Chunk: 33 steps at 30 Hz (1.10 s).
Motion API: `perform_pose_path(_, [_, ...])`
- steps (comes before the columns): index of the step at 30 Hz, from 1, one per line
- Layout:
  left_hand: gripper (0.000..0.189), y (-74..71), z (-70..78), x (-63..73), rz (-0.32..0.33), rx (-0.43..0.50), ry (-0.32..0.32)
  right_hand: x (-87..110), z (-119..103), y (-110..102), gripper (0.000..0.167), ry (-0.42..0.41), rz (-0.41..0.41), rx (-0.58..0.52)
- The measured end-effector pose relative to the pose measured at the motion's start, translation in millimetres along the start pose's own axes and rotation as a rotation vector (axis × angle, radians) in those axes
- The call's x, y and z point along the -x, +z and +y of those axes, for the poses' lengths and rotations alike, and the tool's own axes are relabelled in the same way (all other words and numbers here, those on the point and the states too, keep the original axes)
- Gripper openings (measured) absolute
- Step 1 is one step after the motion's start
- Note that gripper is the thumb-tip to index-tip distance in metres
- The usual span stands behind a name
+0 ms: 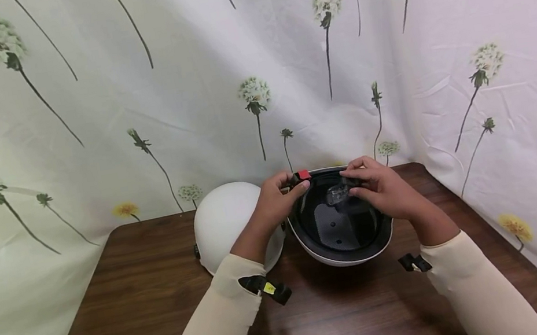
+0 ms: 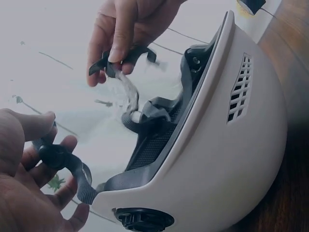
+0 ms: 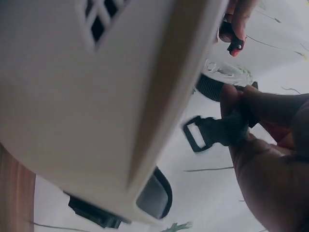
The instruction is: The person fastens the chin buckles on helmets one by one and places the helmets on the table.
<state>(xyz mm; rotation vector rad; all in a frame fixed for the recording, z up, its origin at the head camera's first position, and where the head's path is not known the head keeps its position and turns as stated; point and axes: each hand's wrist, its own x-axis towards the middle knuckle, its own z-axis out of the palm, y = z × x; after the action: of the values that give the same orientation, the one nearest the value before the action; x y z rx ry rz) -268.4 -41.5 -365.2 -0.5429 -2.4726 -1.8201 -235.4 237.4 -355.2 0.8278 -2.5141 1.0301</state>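
Observation:
An upturned helmet [image 1: 307, 246] with a white shell and black lining sits on the table, opening facing up. At its left rim, my left hand [image 1: 273, 199] pinches a black buckle with a red button [image 1: 303, 175] on one chin strap. On the right side, my right hand [image 1: 381, 187] pinches the other chin strap, and its black buckle end [image 3: 200, 135] sticks out from the fingers in the right wrist view. A crinkled clear plastic sleeve [image 1: 337, 194] hangs by the right fingers, over the lining. In the left wrist view both straps are held up above the rim, apart from each other.
A second white helmet [image 1: 227, 226] stands dome up, close on the left of the upturned one. Both are on a dark wooden table [image 1: 163, 301]. Behind and to the sides hangs a white cloth [image 1: 202, 84] printed with dandelions.

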Motion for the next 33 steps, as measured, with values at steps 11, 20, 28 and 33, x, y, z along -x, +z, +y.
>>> perform_pose_path(11, [0.027, -2.5, 2.2, -1.8, -0.05, 0.074, -0.068, -16.1, -3.5, 10.5, 0.031, 0.13, 0.022, -0.068])
perform_pose_path(20, [0.028, -5.1, -0.9, -2.7, -0.116, 0.079, -0.039, -30.7, 3.5, 18.3, 0.033, 0.124, -0.004, -0.235])
perform_pose_path(28, [0.03, -6.5, -4.3, -3.2, -0.183, 0.045, -0.013, -37.4, -1.8, 25.5, 0.031, 0.217, 0.05, -0.321])
perform_pose_path(33, [0.034, -6.5, -5.7, -4.3, -0.201, 0.005, -0.001, -37.9, -4.3, 27.6, 0.031, 0.221, 0.062, -0.323])
